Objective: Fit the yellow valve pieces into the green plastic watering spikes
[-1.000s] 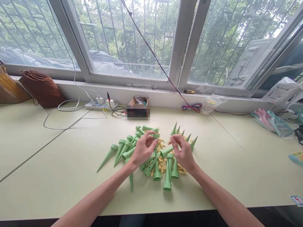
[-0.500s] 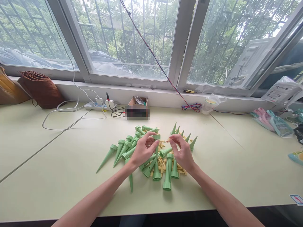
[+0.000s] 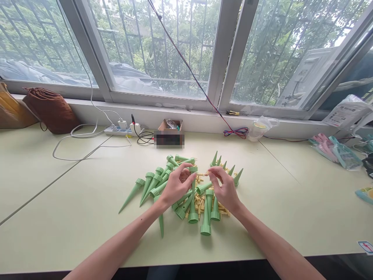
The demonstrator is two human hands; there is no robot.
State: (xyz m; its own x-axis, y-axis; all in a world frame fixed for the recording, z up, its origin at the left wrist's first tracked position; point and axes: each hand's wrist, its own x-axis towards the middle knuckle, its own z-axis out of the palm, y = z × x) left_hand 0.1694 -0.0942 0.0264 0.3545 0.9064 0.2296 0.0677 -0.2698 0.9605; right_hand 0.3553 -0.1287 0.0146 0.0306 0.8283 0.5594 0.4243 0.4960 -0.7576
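My left hand (image 3: pixel 176 186) is closed around a green plastic watering spike (image 3: pixel 193 169), its ribbed cap up and its point down. A thin yellow stem (image 3: pixel 199 174) sticks out sideways from just below that cap. Between thumb and forefinger, my right hand (image 3: pixel 225 187) pinches a small pale-yellow fitting (image 3: pixel 206 174), mostly hidden by the fingertips; it meets the stem's outer end. Beneath both hands lies a heap of small yellow plastic fittings (image 3: pixel 199 204) mixed with more green spikes (image 3: pixel 206 214).
Several capped green spikes (image 3: pixel 149 182) lie fanned out at the left; others stand point-up (image 3: pixel 239 177) behind my right hand. Farther back are a power strip (image 3: pixel 116 130), a small cardboard box (image 3: pixel 179 125), coiled red-blue wire (image 3: pixel 236 133) and a plastic cup in a bag (image 3: pixel 258 130).
My right hand has moved slightly left, bringing its yellow fitting against the stem's end, where a gap showed before. My left hand and its spike have hardly moved.
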